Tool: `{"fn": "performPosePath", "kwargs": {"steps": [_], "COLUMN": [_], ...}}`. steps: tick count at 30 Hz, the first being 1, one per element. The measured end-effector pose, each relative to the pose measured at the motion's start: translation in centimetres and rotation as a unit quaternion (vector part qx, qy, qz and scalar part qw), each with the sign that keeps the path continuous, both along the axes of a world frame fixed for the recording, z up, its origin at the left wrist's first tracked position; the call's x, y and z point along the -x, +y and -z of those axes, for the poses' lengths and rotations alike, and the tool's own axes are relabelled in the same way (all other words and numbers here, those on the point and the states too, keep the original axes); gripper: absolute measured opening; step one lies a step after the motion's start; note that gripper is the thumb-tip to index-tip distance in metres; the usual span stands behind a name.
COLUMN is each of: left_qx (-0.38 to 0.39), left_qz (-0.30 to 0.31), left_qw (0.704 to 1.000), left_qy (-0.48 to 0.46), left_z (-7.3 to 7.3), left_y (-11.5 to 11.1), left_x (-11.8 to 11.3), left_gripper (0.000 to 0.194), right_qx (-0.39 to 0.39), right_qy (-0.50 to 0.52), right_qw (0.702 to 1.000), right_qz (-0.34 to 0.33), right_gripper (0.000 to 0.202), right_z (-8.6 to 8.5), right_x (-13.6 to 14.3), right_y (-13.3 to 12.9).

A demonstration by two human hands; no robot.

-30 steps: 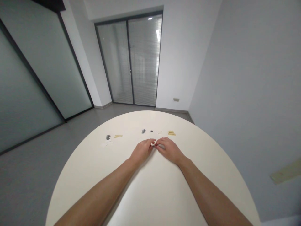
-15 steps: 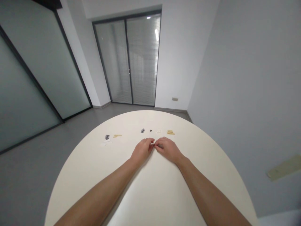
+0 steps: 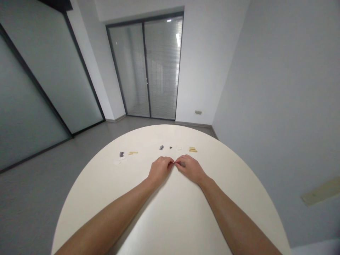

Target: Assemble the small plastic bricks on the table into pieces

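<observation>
My left hand (image 3: pixel 160 168) and my right hand (image 3: pixel 189 168) meet at the fingertips above the white round table (image 3: pixel 170 212). Both are closed in a pinch, and between them is something too small to make out. Just beyond the fingers lie a small grey piece (image 3: pixel 162 147), a tiny dark piece (image 3: pixel 170 147), some faint whitish bits (image 3: pixel 180 148) and a group of yellowish strips (image 3: pixel 193 149). Farther left are a dark grey piece (image 3: pixel 122 154), yellowish strips (image 3: pixel 132 153) and pale scraps (image 3: pixel 120 162).
The table's curved far edge (image 3: pixel 164 125) faces a glass double door (image 3: pixel 147 71) with blinds. Frosted glass panels (image 3: pixel 47 71) stand at the left, a plain wall (image 3: pixel 287 92) at the right. A wall socket (image 3: pixel 198 112) sits low beyond the table.
The fingers of my left hand have closed into a pinch against the fingertips of my right hand. The pieces on the table lie as before; the view has shifted slightly.
</observation>
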State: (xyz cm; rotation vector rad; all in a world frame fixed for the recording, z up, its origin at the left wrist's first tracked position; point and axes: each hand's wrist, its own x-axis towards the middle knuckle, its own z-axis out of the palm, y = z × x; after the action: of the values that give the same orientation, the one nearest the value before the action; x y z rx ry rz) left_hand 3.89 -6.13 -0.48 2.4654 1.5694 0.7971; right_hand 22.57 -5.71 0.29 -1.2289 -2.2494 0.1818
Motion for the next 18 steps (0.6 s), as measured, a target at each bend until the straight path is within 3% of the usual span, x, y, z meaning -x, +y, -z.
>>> {"fn": "performPosePath", "kwargs": {"steps": [4,11,18], "left_qx": [0.006,0.048,0.008], "left_qz": [0.011,0.006,-0.017], "left_qw": [1.0,0.996,1.0], "left_qy": [0.017,0.072,0.014], "left_z": [-0.4,-2.6,-1.0], "left_y": [0.2,0.3,-0.2], "left_x": [-0.1,-0.5,-0.4], "left_gripper": [0.025,0.027,0.024], "right_qx": [0.002,-0.007,-0.001], "right_qy": [-0.001,-0.017,-0.018], "right_qw": [1.0,1.0,1.0], "right_qz": [0.002,-0.01,-0.002], "right_gripper": [0.012,0.017,0.026], "right_z": [0.1,-0.1,-0.2], "right_x": [-0.1,-0.1,-0.2], "right_y": [0.1,0.2,0.3]}}
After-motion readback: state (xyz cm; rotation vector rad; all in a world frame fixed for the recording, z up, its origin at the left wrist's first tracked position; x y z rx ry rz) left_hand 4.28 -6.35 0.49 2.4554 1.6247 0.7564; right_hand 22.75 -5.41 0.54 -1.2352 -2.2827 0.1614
